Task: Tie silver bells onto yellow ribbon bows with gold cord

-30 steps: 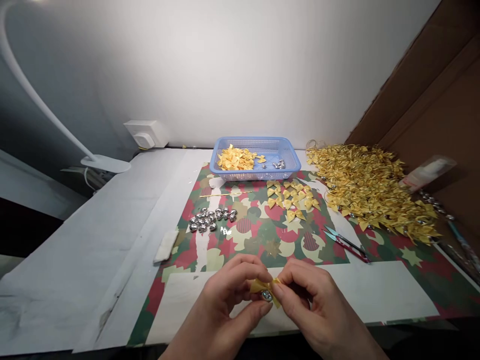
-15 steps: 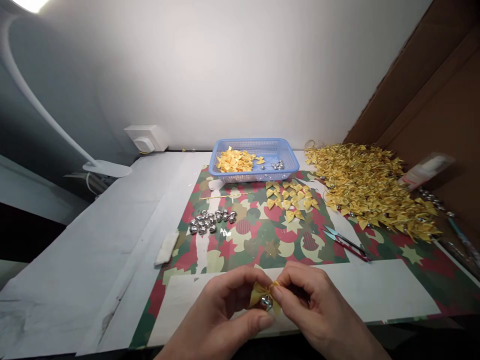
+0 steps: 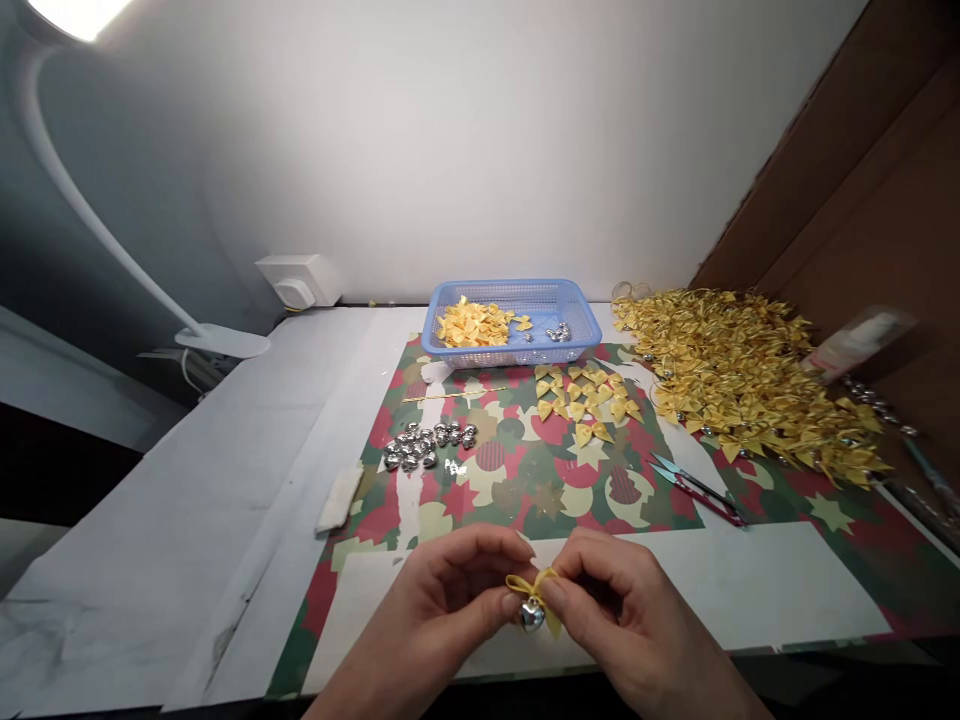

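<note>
Low in front of me, a yellow ribbon bow (image 3: 546,578) with a silver jingle bell (image 3: 532,614) hanging at its middle is held between my two hands. My right hand (image 3: 622,590) pinches the bow's right side between thumb and index finger. The thumb of my left hand (image 3: 457,590) presses at the bow's left side beside the bell; its index finger arches above, and the fingers behind are partly hidden. Beyond the hands, loose silver bells (image 3: 412,450) lie in a cluster to the left, and several yellow bows (image 3: 589,393) are laid out to the right.
A blue basket (image 3: 512,352) holds yellow bows and a few bells at the back. Thread snips (image 3: 697,490) lie right of centre, before a big heap of belled bows (image 3: 742,380). A gold cord (image 3: 454,394), a white folded pad (image 3: 340,500) and a lamp (image 3: 112,230) are leftward.
The bow has turned in my fingers, its left part now showing as a narrow loop and the bell more exposed. My left thumb has drawn back leftward and up. The view has shifted slightly.
</note>
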`<state>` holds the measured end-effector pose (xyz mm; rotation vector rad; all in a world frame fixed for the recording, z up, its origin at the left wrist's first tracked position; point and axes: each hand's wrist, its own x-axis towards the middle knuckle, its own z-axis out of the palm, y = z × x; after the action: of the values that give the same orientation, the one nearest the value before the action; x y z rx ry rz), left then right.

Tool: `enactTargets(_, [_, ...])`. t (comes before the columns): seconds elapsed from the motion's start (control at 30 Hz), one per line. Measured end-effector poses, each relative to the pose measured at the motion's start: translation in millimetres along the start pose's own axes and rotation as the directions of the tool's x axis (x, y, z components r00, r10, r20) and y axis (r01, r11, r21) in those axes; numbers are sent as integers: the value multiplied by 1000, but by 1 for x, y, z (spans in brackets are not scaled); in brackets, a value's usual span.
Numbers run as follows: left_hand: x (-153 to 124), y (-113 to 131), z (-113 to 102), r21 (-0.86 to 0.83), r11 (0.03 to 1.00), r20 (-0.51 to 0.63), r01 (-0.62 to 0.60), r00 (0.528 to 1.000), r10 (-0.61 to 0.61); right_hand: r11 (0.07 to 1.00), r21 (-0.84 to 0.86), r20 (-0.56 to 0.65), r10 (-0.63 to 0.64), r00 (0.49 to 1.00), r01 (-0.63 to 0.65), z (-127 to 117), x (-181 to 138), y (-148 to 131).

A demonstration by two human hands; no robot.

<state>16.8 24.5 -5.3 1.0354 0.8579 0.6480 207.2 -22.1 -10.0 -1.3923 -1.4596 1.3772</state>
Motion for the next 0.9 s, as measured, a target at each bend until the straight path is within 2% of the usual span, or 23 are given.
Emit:
enactTargets(0.13, [-7,0,-7,1,1000,204,2,979,-2,1000,0,-9,5,1000,-5,0,0,2])
enactTargets(0.2, [-9,0,-8,26,999,244,-26,970,19,1000,-3,-4,0,1000,0,0,1,2])
enactTargets(0.33, [-7,1,-4,161,986,126,-40,992,19,999,-11,0,-34,999,34,2,1,4])
enactTargets(0.4, [-5,1,-1,168,985,84,-27,996,13,999,8,-6,-37,999,37,-1,1,5])
enactTargets(0.47, [-2,2,1,127,992,81,-9,997,-1,993,115,-42,-29,999,33,-8,2,8])
enactTargets(0.53, [-1,3,2,74,997,79,15,997,-21,937,338,-158,-32,987,84,-18,4,11])
enactTargets(0.57, [-1,4,2,39,999,79,28,996,-31,876,460,-255,-29,967,147,-23,6,12])
enactTargets(0.63, [-2,6,3,-35,998,77,58,995,-55,734,608,-463,17,886,303,-34,10,14])
enactTargets(0.7, [-4,10,4,-101,991,77,89,994,-81,681,616,-594,73,801,395,-40,14,18])
enactTargets(0.77, [-5,13,6,-138,985,65,105,993,-97,756,545,-621,74,780,362,-42,16,23])
enactTargets(0.83, [-7,15,8,-159,981,44,110,994,-105,866,429,-590,53,806,257,-39,17,32])
enactTargets(0.9, [-7,15,10,-176,979,19,107,994,-105,937,312,-559,47,828,158,-34,16,41])
